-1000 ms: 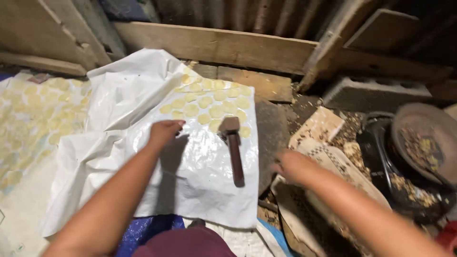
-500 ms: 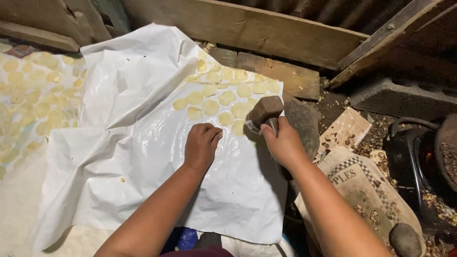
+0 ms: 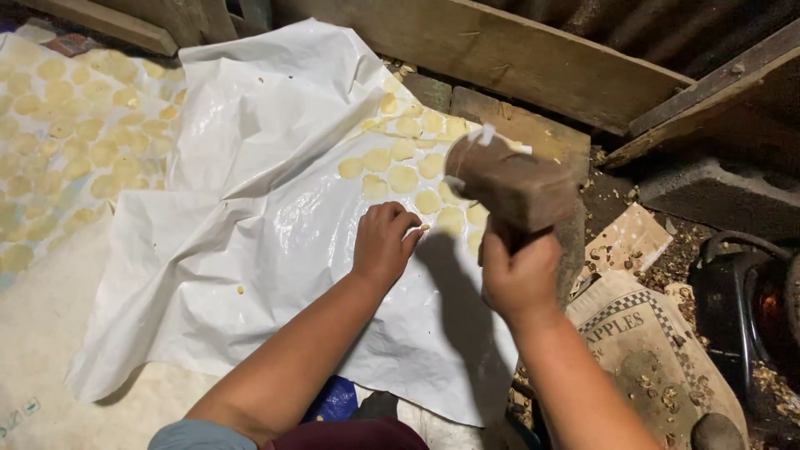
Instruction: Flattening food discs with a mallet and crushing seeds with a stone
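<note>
Near the middle of the frame, the right hand [image 3: 521,279] is clenched around a wooden mallet [image 3: 510,185], raised above the white plastic sheet [image 3: 275,242]. The left hand [image 3: 385,243] rests on the sheet, fingertips pinched just beside flat yellow discs [image 3: 403,178].

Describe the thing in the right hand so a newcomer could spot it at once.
Find the white plastic sheet dotted with pale yellow discs. Above its right edge, the right hand grips a wooden mallet: the only chunky brown block there, raised above the flat discs.
</note>
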